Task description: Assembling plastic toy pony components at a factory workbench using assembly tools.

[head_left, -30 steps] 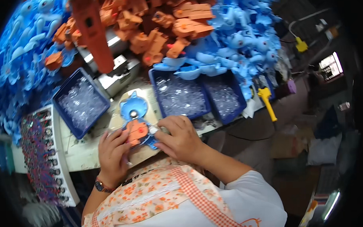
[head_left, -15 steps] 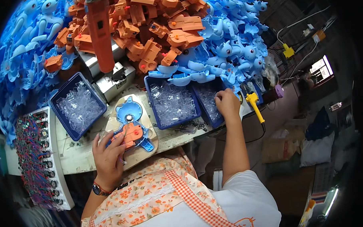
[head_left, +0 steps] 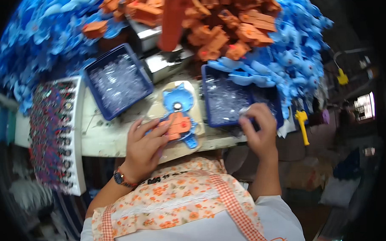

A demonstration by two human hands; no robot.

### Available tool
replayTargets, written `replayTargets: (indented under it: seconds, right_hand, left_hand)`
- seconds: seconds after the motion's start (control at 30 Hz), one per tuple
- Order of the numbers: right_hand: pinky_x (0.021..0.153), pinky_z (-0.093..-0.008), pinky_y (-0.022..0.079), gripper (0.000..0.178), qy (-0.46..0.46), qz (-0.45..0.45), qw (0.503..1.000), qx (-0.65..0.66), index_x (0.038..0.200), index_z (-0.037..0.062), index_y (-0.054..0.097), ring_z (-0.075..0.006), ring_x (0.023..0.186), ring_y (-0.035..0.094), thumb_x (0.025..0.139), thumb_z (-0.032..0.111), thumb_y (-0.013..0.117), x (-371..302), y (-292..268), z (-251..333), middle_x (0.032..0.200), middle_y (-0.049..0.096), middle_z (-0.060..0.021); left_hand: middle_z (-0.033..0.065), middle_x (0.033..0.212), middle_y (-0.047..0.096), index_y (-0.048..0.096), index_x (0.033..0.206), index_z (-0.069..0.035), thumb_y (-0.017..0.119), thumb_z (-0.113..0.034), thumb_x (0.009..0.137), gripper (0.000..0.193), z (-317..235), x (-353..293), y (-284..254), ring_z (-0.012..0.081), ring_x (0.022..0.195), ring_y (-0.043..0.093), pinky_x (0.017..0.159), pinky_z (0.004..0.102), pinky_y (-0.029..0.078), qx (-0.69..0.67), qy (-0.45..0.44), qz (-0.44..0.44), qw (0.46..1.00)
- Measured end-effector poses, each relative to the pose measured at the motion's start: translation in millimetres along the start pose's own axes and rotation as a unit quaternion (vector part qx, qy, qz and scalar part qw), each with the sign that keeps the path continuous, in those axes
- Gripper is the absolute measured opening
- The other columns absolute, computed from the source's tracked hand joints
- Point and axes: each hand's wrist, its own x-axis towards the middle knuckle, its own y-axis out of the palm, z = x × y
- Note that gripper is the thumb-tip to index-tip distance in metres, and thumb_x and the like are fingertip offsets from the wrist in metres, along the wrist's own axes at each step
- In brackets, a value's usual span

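Observation:
An orange plastic gearbox (head_left: 178,127) with a red knob lies in a blue toy body shell (head_left: 178,98), which sits on a pale holding block (head_left: 194,88). My left hand (head_left: 145,145) holds the gearbox at its left side, fingers bent over its edge; the thumb is partly hidden. Over the front edge of a blue bin of clear plastic pieces (head_left: 226,102), my right hand (head_left: 262,128) is closed in a pinch. A small clear plastic piece (head_left: 243,111) shows at its fingertips, blurred.
Another blue bin of clear pieces (head_left: 117,85) stands left of the block. A white tray of wired parts (head_left: 76,137) lies farther left. Orange gearboxes (head_left: 251,27) and blue shells (head_left: 50,40) are heaped behind. An orange-red tool (head_left: 171,23) hangs above; a yellow-handled tool (head_left: 302,121) is right.
The whole view has shifted, so the bench appears farther right. My right hand has come out of the right-hand bin toward the block, a small clear piece at its fingertips. My left hand stays on the gearbox.

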Motion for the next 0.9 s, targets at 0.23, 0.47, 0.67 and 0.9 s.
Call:
replayTargets:
  seconds: [0.23, 0.47, 0.67, 0.9]
  right_hand:
    - [0.069, -0.0361, 0.047, 0.023, -0.037, 0.123, 0.991, 0.028, 0.090, 0.0043, 0.065, -0.0277, 0.076, 0.061, 0.073, 0.008, 0.080, 7, 57, 40, 0.088, 0.062, -0.0101]
    - [0.078, -0.0399, 0.043, 0.028, -0.060, 0.168, 0.980, -0.088, 0.089, 0.0086, 0.065, -0.0269, 0.079, 0.062, 0.068, 0.013, 0.083, 20, 60, 52, 0.082, 0.065, -0.0049]
    - [0.080, -0.0393, 0.043, 0.024, -0.057, 0.167, 0.981, -0.077, 0.085, 0.0077, 0.067, -0.0255, 0.081, 0.063, 0.066, 0.010, 0.082, 22, 57, 51, 0.084, 0.069, -0.0043]
    - [0.081, -0.0391, 0.043, 0.021, -0.012, 0.148, 0.988, -0.031, 0.082, 0.0068, 0.068, -0.0251, 0.081, 0.063, 0.066, 0.005, 0.081, 20, 60, 52, 0.086, 0.071, -0.0046]
  left_hand:
    - [0.0032, 0.128, 0.065, 0.067, 0.102, -0.013, 0.071, -0.008, 0.078, 0.025, 2, -2, 1, 0.0264, 0.122, 0.057, 0.106, 0.0523, 0.037, 0.015, 0.009, -0.008, 1.000]
    - [0.0046, 0.129, 0.066, 0.068, 0.101, -0.014, 0.068, -0.004, 0.078, 0.025, 9, -5, 2, 0.0283, 0.123, 0.057, 0.107, 0.0532, 0.034, -0.013, 0.008, -0.014, 1.000]
    - [0.0022, 0.128, 0.064, 0.068, 0.099, -0.014, 0.070, -0.011, 0.081, 0.019, 9, -5, 4, 0.0246, 0.122, 0.057, 0.105, 0.0536, 0.038, -0.007, 0.017, -0.023, 1.000]
    - [0.0031, 0.129, 0.065, 0.069, 0.100, -0.014, 0.068, -0.010, 0.079, 0.021, 11, -6, 5, 0.0258, 0.122, 0.057, 0.106, 0.0543, 0.037, -0.033, 0.016, -0.014, 0.999]
